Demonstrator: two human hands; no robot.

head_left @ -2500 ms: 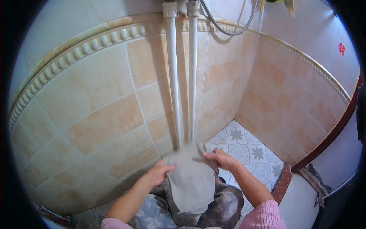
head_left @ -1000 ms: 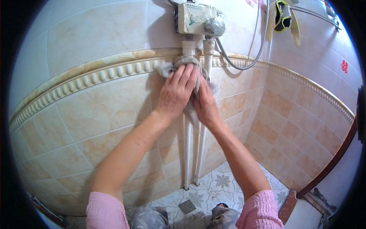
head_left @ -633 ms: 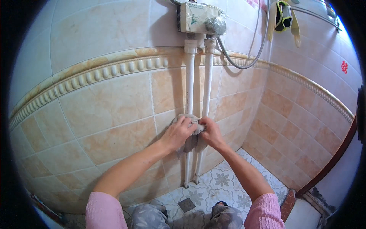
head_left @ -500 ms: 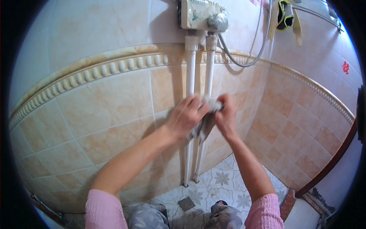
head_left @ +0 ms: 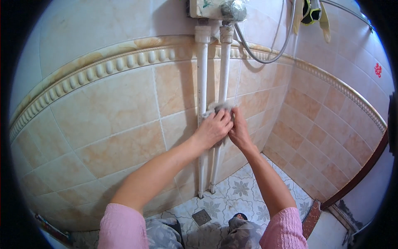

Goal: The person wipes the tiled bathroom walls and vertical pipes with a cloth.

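Pipes, two white ones, run side by side down a tiled bathroom wall from a water heater at the top edge to the patterned floor. On the left, beige tiles sit under a moulded border strip. At the middle, the left hand is closed around a grey cloth, pressing it against the pipes about halfway up. Touching it on the right, the right hand grips the same cloth from the other side, fingers curled. A second ago both hands and the cloth were up near the heater; half a second ago they were already down at this mid-height, so the wiping has travelled down the pipes and now works this middle stretch. The upper part looks covered; the lower part, down to the floor, appears still to be done. Further right, a grey hose loops from the heater, and the side wall angles away. A small drain sits in the floor below.
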